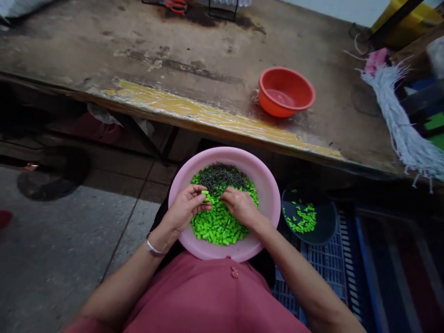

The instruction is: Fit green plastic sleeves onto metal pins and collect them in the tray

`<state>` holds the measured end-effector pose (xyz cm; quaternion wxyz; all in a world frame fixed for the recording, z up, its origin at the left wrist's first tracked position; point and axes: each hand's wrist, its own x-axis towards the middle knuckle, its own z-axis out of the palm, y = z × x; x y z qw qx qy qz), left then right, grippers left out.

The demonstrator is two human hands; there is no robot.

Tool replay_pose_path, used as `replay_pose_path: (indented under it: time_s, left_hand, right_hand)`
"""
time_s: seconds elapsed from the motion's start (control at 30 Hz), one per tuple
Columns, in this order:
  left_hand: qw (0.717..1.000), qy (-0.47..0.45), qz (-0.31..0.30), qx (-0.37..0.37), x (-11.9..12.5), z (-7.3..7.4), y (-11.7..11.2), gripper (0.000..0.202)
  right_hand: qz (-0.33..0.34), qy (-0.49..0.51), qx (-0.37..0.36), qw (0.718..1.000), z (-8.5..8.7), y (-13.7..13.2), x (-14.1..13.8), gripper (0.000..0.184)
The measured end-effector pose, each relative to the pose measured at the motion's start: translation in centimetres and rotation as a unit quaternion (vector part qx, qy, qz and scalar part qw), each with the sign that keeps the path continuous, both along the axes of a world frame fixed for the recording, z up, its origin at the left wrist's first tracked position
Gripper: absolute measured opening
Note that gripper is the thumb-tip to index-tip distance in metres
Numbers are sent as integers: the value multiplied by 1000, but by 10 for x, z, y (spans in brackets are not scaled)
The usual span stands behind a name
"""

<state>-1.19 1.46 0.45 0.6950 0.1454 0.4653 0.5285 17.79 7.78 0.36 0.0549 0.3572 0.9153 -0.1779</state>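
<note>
A pink basin [180,245] rests on my lap, filled with small bright green plastic pieces [217,226]. A heap of thin dark metal pins or screws [222,178] lies on the green pieces at the basin's far side. Over the left part of the basin, my left hand [189,206] pinches one green piece [205,192] between thumb and fingers. My right hand [241,206] is above the middle, fingertips together close to the dark pile. Whatever those fingertips hold is too small to make out.
Ahead stands a worn workbench [138,41] with a red bowl [286,92] on it. White strings [398,111] hang over its right edge. Orange-handled pliers [176,6] lie at the back. To my right, a dark bowl [326,222] with some green pieces sits on a blue crate [326,263].
</note>
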Motion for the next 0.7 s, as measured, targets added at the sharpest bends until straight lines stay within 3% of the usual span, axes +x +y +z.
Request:
replay_pose_path:
  time_s: [0.13,0.23,0.7]
  left_hand:
    - [1000,-4,0,-8,-2,-1,-5,42]
    - [1000,-4,-5,-7,-3,-1,-8,43]
    - [997,35,-54,35,7,-2,-4,27]
  right_hand:
    - [83,-24,-15,996,-13,-9,-16,23]
    - [105,-34,-9,994,-20,-13,-23,25]
    - [36,-16,-41,998,-22,-14,-16,27]
